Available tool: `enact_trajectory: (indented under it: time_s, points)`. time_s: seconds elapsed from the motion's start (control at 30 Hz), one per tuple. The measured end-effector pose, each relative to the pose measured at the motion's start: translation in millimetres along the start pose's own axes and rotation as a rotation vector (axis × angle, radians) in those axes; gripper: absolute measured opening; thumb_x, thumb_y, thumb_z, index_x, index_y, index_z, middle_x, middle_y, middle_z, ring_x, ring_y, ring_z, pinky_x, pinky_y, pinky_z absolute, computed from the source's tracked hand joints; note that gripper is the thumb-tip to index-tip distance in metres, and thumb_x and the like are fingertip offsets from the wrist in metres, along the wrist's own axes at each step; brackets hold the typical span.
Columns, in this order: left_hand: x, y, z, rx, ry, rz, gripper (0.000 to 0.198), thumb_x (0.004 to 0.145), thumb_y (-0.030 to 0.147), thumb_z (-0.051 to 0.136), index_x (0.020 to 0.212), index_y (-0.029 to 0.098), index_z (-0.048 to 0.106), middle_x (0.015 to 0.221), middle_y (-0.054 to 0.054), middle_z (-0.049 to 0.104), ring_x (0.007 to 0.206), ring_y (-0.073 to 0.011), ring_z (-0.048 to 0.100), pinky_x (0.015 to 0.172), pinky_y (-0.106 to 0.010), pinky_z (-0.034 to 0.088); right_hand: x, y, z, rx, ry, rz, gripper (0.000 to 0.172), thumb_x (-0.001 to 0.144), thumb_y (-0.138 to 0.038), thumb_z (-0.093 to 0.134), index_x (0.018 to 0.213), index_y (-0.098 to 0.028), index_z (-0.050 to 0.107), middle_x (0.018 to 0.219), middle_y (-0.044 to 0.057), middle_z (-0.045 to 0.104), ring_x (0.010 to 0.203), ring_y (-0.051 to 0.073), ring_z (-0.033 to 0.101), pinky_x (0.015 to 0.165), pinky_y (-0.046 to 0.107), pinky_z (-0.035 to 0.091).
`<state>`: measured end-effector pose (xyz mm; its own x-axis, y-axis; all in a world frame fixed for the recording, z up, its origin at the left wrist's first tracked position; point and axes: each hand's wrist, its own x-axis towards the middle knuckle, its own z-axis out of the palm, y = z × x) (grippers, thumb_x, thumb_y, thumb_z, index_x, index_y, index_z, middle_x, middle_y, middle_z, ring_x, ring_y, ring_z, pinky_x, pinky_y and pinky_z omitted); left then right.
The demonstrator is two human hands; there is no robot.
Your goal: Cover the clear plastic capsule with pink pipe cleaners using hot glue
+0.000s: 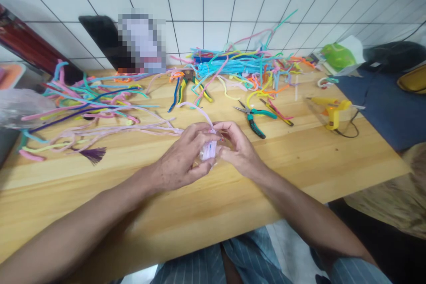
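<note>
Both hands are pinching one pale pink pipe cleaner [209, 148]

Left hand [181, 159] and right hand [238, 146] are working mid-table [299, 159] — pliers [254, 120] just beyond.

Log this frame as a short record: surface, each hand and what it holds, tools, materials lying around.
surface: wooden table
left hand: grips a pink pipe cleaner, partly wound into a small bundle
right hand: pinches the same bundle from the other side
tools: pliers and glue gun, lying untouched beyond the hands
materials: loose pipe cleaners in many colours, heaped near the tiled wall
other: purple tassel, left of the hands
</note>
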<state>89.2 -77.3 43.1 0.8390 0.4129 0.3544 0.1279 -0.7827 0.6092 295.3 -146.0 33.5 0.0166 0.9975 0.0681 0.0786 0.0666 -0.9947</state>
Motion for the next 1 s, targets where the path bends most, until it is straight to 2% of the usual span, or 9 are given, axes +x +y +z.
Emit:
enact_trajectory:
  time_s: [0.33, 0.7, 0.77, 0.83, 0.9, 1.0]
  points:
    - [1.5, -2.0, -5.6, -0.022, -0.033, 0.035, 0.047, 0.106, 0.027, 0.056, 0.152, 0.028, 0.046, 0.150, -0.016, 0.051, 0.147, -0.0322, 0.047, 0.121, -0.057, 0.049, -0.2, -1.4, -3.3, 0.042, -0.026, 0.021, 0.043, 0.079, -0.027, 0.072, 0.121, -0.029, 0.060, 0.130, 0.005, 0.070, 0.128, 0.027, 0.065, 0.113, 0.046, 0.048]
    - [2.3, -3.4, -2.3, -0.004, -0.003, 0.037, 0.057, 0.096, 0.017, 0.063, 0.150, 0.030, 0.048, 0.146, -0.014, 0.054, 0.146, -0.0317, 0.050, 0.120, -0.056, 0.051, -0.5, -6.5, -4.0, -0.028, 0.023, -0.008, 0.039, 0.080, -0.028, 0.072, 0.117, -0.028, 0.062, 0.129, 0.006, 0.071, 0.124, 0.027, 0.066, 0.110, 0.045, 0.050]
    - [2.2, -4.5, -2.4, -0.008, 0.004, 0.033, 0.056, 0.097, 0.018, 0.063, 0.150, 0.030, 0.047, 0.147, -0.014, 0.052, 0.145, -0.0317, 0.051, 0.120, -0.056, 0.051, -1.3, -14.1, -8.5, -0.105, 0.084, -0.046, 0.028, 0.082, -0.030, 0.070, 0.109, -0.027, 0.065, 0.117, 0.004, 0.073, 0.113, 0.025, 0.067, 0.101, 0.042, 0.051]
    - [2.5, -5.8, -2.6, -0.023, 0.012, 0.031, 0.053, 0.099, 0.021, 0.063, 0.149, 0.029, 0.047, 0.147, -0.015, 0.051, 0.144, -0.0313, 0.052, 0.120, -0.056, 0.051, -1.7, -23.2, -14.0, -0.194, 0.105, -0.032, 0.011, 0.086, -0.033, 0.067, 0.094, -0.025, 0.066, 0.093, 0.001, 0.070, 0.090, 0.021, 0.064, 0.084, 0.036, 0.049]
    - [2.9, -6.9, -2.8, -0.039, 0.017, 0.030, 0.051, 0.101, 0.023, 0.062, 0.149, 0.028, 0.046, 0.147, -0.015, 0.051, 0.144, -0.0312, 0.052, 0.120, -0.055, 0.051, -1.6, -30.8, -18.8, -0.263, 0.036, 0.041, 0.017, 0.089, -0.036, 0.064, 0.077, -0.024, 0.061, 0.072, -0.003, 0.059, 0.070, 0.016, 0.052, 0.067, 0.032, 0.040]
    - [3.5, -7.6, -3.0, -0.048, 0.009, 0.020, 0.050, 0.103, 0.024, 0.061, 0.151, 0.028, 0.046, 0.147, -0.016, 0.052, 0.146, -0.0319, 0.050, 0.121, -0.056, 0.051, -1.3, -35.9, -22.8, -0.294, -0.093, 0.121, 0.024, 0.087, -0.037, 0.065, 0.069, -0.023, 0.059, 0.063, -0.005, 0.050, 0.063, 0.014, 0.043, 0.060, 0.030, 0.031]
